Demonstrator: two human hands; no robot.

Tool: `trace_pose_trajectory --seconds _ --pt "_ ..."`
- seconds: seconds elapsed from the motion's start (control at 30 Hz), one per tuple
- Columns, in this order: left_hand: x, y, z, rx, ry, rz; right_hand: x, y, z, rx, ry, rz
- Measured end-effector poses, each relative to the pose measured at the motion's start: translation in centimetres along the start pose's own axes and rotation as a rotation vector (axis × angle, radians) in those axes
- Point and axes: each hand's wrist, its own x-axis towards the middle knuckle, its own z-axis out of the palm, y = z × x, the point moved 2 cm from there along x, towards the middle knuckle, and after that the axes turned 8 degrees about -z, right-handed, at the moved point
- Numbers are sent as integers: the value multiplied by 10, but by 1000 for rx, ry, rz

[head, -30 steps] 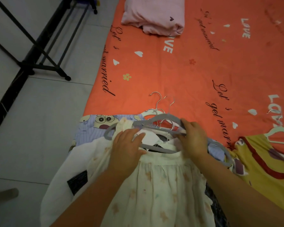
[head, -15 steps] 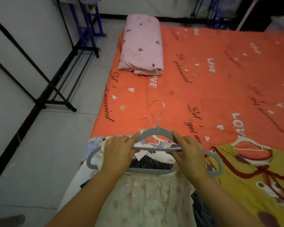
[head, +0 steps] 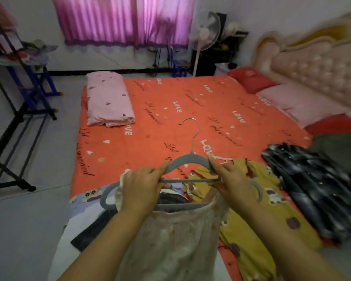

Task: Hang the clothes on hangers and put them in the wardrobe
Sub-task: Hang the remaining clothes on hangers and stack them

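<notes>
Left hand (head: 139,187) and right hand (head: 234,183) pinch the hanger (head: 190,159) over the bed (head: 170,110). The dress (head: 170,240) looks hung; wardrobe comes next.

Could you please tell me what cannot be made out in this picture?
Head view, all three:
How the cream dress sits on the grey hanger: the left hand and right hand cover it.
The dress's hem: cut off by the bottom edge.
Pattern of the dark garment: motion blur.
</notes>
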Motion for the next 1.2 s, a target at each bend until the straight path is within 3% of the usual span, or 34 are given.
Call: trace_pose_trajectory --seconds 0.33,0.8,1.2 --pt "-49 142 -48 -53 99 181 -111 14 -137 -166 191 87" --pt "-119 415 -23 -15 236 183 -290 155 -295 -174 277 78" --pt "-79 464 12 -156 114 0 -266 233 -329 -153 253 17"
